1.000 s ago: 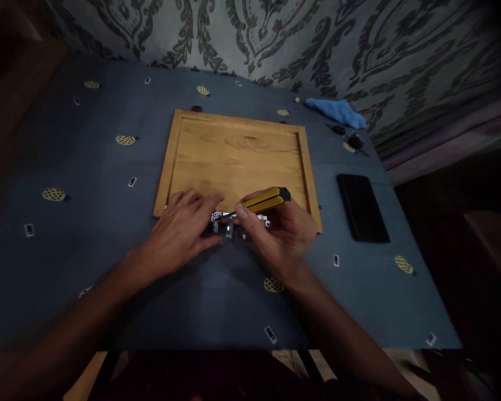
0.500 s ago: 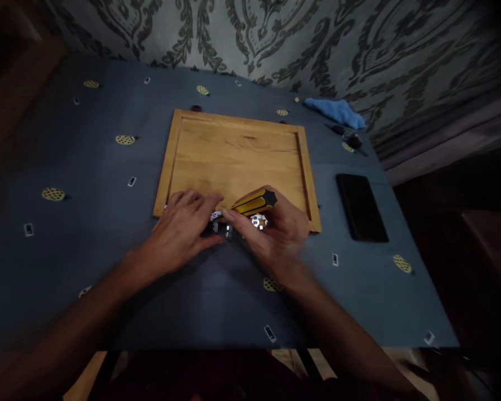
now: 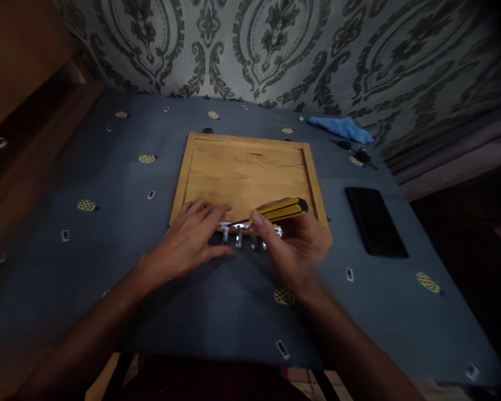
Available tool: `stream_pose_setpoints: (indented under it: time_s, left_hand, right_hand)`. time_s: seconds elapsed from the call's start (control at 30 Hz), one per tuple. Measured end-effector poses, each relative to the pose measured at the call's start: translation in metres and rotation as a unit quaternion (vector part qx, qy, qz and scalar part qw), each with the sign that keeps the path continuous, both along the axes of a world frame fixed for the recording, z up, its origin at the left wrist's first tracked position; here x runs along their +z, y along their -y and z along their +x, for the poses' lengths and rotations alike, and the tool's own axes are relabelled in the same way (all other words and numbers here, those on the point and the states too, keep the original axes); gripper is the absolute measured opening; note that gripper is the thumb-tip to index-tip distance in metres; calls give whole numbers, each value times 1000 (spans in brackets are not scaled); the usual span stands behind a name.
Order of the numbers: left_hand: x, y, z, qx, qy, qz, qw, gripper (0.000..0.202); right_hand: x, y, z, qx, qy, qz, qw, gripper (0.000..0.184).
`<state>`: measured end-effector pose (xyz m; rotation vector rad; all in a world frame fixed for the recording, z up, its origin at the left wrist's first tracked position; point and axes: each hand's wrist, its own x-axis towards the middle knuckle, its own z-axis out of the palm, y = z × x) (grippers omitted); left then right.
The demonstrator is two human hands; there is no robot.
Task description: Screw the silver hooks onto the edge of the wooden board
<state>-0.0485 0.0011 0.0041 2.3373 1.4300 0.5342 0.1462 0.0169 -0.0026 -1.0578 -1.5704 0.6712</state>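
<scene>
In my right hand (image 3: 296, 245) is a screwdriver (image 3: 281, 210) with a yellow and black handle. It lies nearly level, its shaft pointing left to a shiny metal strip with hooks (image 3: 239, 236). This strip runs along the near edge of a framed wooden panel (image 3: 242, 172). My left hand (image 3: 194, 236) lies over the panel's near left edge, fingers stretched out and thumb apart, beside the strip's left end. My right fingers cover part of the strip, and I cannot make out the exact contact at the screwdriver's tip.
Right of the panel lies a black, flat rectangular object (image 3: 376, 221). A blue cloth (image 3: 342, 128) and a dark, clear-topped item (image 3: 357, 151) sit at the back right. The patterned blue tablecloth (image 3: 121, 245) reaches the wall; brown furniture (image 3: 29, 128) stands at the left.
The screwdriver has tilted from steep to nearly level, its handle swinging right. My right hand has shifted right along the strip, uncovering more hooks. The whole view has also shifted.
</scene>
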Motion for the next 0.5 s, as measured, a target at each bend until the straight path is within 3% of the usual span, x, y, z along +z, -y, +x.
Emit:
stream_pose_setpoints:
  time_s: [0.13,0.27,0.5]
  left_hand:
    - [7,-2,-17,12,10,-4,1000,72]
    - [4,-2,-26,14,-9,-15,1000,77]
    - [-1,2,-21,-3,-30,-28,999,77]
  right_hand:
    - [5,-2,-3,36,-68,-68,995,11]
    - [11,-3,-8,71,-114,-108,985,13]
    - [14,-3,-13,92,-71,-100,988,11]
